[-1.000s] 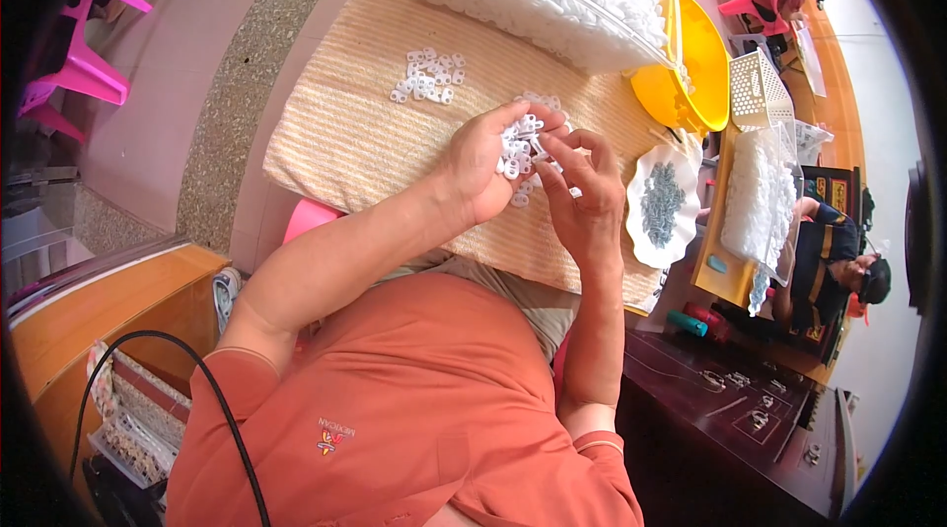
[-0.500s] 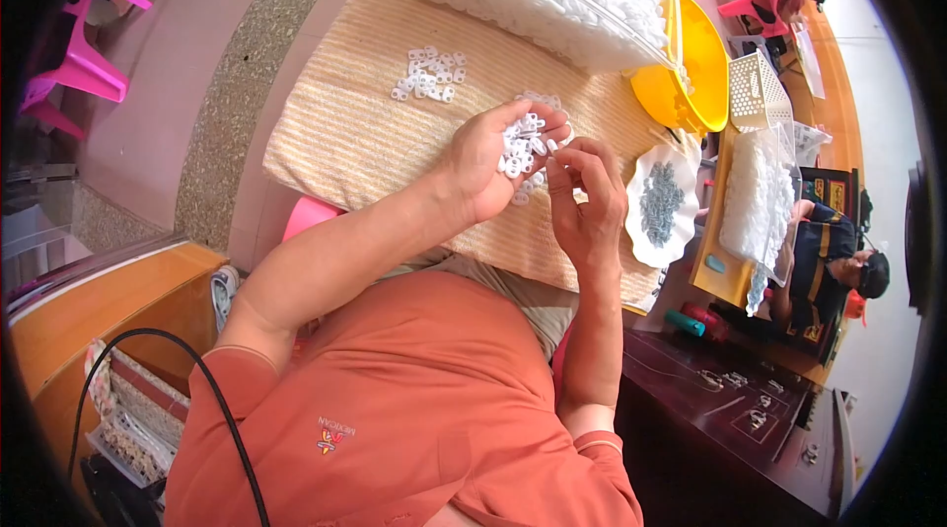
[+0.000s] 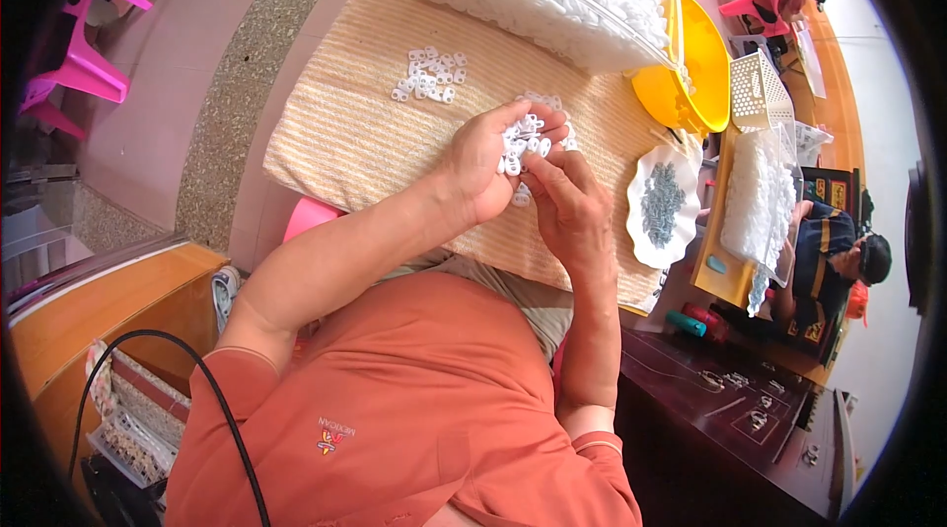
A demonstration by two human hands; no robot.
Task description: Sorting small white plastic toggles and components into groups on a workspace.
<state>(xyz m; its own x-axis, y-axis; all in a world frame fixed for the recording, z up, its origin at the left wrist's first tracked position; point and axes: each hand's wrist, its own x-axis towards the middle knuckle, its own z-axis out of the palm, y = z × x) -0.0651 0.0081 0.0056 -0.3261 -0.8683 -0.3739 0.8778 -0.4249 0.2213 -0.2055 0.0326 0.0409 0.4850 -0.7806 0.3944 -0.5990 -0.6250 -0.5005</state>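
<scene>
Cupped palm up over the cloth, my left hand (image 3: 475, 164) holds a heap of small white plastic pieces (image 3: 523, 137) with holes in them. My right hand (image 3: 574, 199) is at the near right edge of this heap, thumb and fingers pinched together among the pieces. Whatever lies between those fingertips is too small and covered to make out. More of the same pieces lie on the striped cloth (image 3: 330, 112), in a loose pile (image 3: 430, 75) to the left and partly hidden beneath and behind my left hand.
A large clear bin (image 3: 552, 9) full of white pieces stands at the far side, beside a yellow bucket (image 3: 705, 63). On the right, a scalloped white dish (image 3: 644, 241) holds small grey parts (image 3: 663, 203). Another person (image 3: 829, 256) sits beyond a tub of white pieces (image 3: 755, 191).
My right hand has moved left and slightly nearer me, its fingertips now in among the heaped pieces; before, it pinched a piece at the heap's right edge. My left hand stays in place.
</scene>
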